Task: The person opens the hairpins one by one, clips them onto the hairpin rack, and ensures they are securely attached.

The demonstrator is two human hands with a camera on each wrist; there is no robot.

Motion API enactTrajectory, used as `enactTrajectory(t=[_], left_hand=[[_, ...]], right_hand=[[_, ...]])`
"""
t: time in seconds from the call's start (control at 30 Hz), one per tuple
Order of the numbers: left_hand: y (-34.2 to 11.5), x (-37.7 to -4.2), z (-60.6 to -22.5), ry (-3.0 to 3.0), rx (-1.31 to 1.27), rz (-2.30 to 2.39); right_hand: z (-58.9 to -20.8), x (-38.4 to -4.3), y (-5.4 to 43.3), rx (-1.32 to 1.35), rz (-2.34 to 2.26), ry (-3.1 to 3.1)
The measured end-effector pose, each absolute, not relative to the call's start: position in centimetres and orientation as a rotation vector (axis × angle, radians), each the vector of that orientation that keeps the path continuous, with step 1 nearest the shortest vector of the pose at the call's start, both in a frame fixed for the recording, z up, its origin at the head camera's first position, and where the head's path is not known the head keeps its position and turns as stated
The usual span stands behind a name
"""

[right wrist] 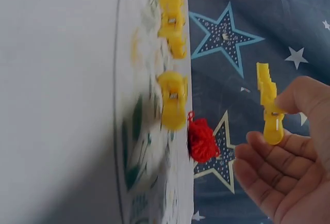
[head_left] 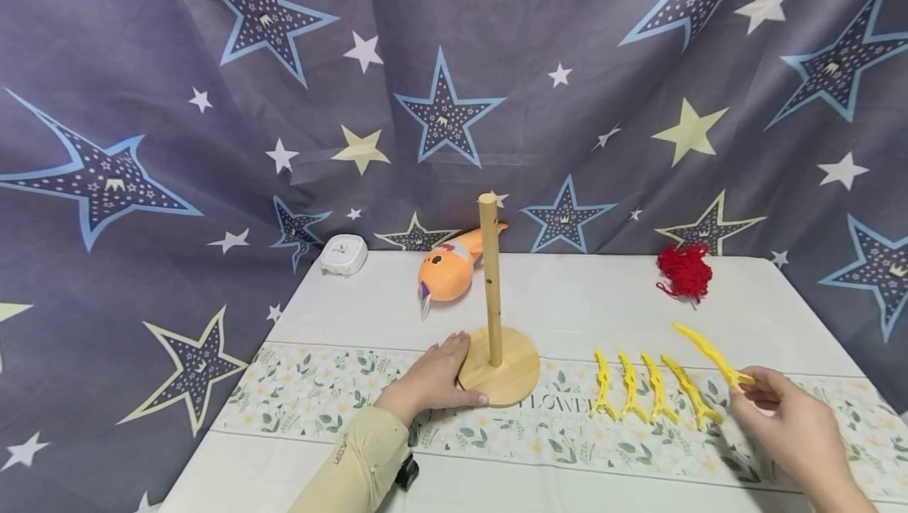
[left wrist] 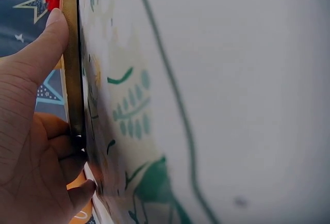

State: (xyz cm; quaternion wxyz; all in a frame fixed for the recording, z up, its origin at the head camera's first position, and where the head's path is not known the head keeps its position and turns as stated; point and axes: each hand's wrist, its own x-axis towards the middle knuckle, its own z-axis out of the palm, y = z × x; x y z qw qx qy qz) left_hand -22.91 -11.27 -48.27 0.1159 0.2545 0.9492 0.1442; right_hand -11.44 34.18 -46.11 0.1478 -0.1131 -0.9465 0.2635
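Note:
A wooden stand, an upright dowel [head_left: 490, 284] on a round base [head_left: 516, 383], stands mid-table. My left hand [head_left: 436, 379] holds the base's left side, thumb along the near rim and fingers at the far-left edge; in the left wrist view the thumb [left wrist: 49, 43] lies against the rim. Over the right of the table, my right hand [head_left: 794, 426] pinches a yellow alligator hair clip [head_left: 709, 351] by its handle end, its long end pointing up and left. The right wrist view shows this clip [right wrist: 269, 100] between thumb and fingers. Several matching clips [head_left: 630, 387] lie in a row between the hands.
Behind the stand lies an orange plush toy [head_left: 447, 273]. A white case [head_left: 344, 254] sits at the back left, and a bundle of red yarn [head_left: 685, 270] at the back right. A floral runner [head_left: 319, 379] crosses the white table before a starry curtain [head_left: 454, 24].

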Motion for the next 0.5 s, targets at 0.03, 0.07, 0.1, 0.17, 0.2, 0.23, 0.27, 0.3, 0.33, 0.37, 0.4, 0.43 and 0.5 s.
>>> enactTrajectory(t=[0.03,0.07,0.1,0.17,0.2,0.23,0.27,0.3,0.33,0.37,0.4,0.43,0.5], left_hand=[[-11.3,-22.9,-48.3,2.780,0.746,0.422],[-11.3,-22.9,-48.3,2.779,0.746,0.423],[-11.3,-22.9,-48.3,2.779,0.747,0.425],[-11.3,-22.9,-48.3,2.779,0.747,0.422],[-11.3,-22.9,-48.3,2.781,0.746,0.422],[-11.3,-22.9,-48.3,2.782,0.746,0.419],[-11.3,-22.9,-48.4,2.783,0.745,0.418],[-11.3,-22.9,-48.4,2.784,0.744,0.416],[-11.3,-22.9,-48.4,2.784,0.741,0.416],[-11.3,-22.9,-48.4,2.784,0.741,0.416],[-11.3,-22.9,-48.4,2.784,0.739,0.419],[-11.3,-22.9,-48.4,2.782,0.738,0.421],[-11.2,-22.9,-48.4,2.778,0.736,0.432]], right_hand=[[-46.0,-11.5,34.0,-0.306,0.772,-2.709],[-45.9,-11.5,33.8,-0.290,0.780,-2.698],[-45.9,-11.6,33.6,-0.274,0.788,-2.687],[-45.7,-11.8,33.1,-0.239,0.806,-2.670],[-45.6,-11.9,32.9,-0.216,0.819,-2.662],[-45.6,-12.0,32.6,-0.197,0.841,-2.659],[-45.6,-12.0,32.3,-0.180,0.862,-2.656],[-45.6,-12.1,32.0,-0.161,0.888,-2.653],[-45.5,-12.2,31.8,-0.138,0.912,-2.649],[-45.5,-12.3,31.5,-0.121,0.935,-2.648],[-45.4,-12.4,31.2,-0.109,0.966,-2.648],[-45.4,-12.5,30.9,-0.097,0.987,-2.651],[-45.2,-12.8,30.4,-0.063,1.020,-2.652]])
